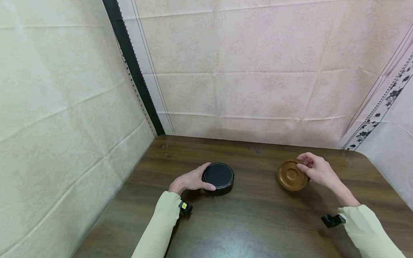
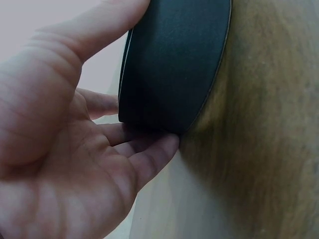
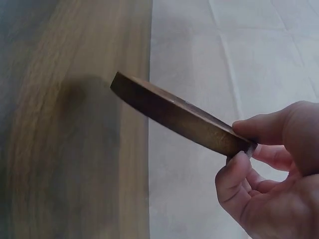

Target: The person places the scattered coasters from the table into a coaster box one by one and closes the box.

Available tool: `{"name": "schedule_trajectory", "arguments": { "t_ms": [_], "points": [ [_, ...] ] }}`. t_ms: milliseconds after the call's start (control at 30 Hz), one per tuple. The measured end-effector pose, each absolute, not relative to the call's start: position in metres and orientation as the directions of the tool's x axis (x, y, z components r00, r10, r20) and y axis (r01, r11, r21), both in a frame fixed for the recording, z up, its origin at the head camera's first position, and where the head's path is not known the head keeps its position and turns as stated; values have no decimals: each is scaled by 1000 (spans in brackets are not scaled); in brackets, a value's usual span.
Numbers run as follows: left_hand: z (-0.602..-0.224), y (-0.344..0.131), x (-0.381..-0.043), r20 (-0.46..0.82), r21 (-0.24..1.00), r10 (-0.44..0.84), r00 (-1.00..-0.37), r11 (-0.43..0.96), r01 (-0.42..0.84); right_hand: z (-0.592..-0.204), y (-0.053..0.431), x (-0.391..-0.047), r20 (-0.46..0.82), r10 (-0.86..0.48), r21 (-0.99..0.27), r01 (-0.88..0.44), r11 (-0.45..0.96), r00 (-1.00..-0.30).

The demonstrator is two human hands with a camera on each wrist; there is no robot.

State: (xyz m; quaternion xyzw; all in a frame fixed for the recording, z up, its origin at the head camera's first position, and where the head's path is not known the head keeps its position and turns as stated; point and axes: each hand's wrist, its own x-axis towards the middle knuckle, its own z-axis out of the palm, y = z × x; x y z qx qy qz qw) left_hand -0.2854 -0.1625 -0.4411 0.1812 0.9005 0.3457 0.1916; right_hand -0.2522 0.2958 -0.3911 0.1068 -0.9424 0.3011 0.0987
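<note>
A round black box (image 1: 218,176) with a thin pale line around its top edge stands on the table left of centre. My left hand (image 1: 193,179) holds its left side, thumb at the front and fingers around the back. In the left wrist view the fingertips (image 2: 167,149) reach the box's lower edge, close to the wood. My right hand (image 1: 319,171) pinches the right edge of a brown round coaster (image 1: 292,176) with ringed grooves. Seen from the right wrist, the coaster (image 3: 174,117) is held tilted between thumb and fingers, raised over the table.
The dark brown wooden table (image 1: 251,222) has rounded far corners. Pale cloth (image 1: 258,71) hangs behind it and along both sides, with a black strip (image 1: 135,68) at the left corner. A small black device (image 1: 333,220) is worn at my right wrist.
</note>
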Motion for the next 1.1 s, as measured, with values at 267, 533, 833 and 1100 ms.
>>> {"name": "schedule_trajectory", "arguments": {
  "t_ms": [267, 533, 833, 1100],
  "points": [
    [-442, -162, -285, -222, 687, 453, -863, 701, 191, -386, 287, -250, 188, -146, -620, -232, 750, -971],
    [-442, -162, -285, -220, 685, 456, -863, 701, 196, -383, 278, -251, 194, -152, -653, -243, 718, -969],
    [-443, -162, -286, -213, 687, 458, -863, 699, 201, -376, 257, -251, 227, -158, -695, -274, 664, -961],
    [-442, -163, -286, -211, 688, 460, -862, 696, 203, -373, 238, -255, 231, -163, -709, -281, 647, -959]
  ]
}}
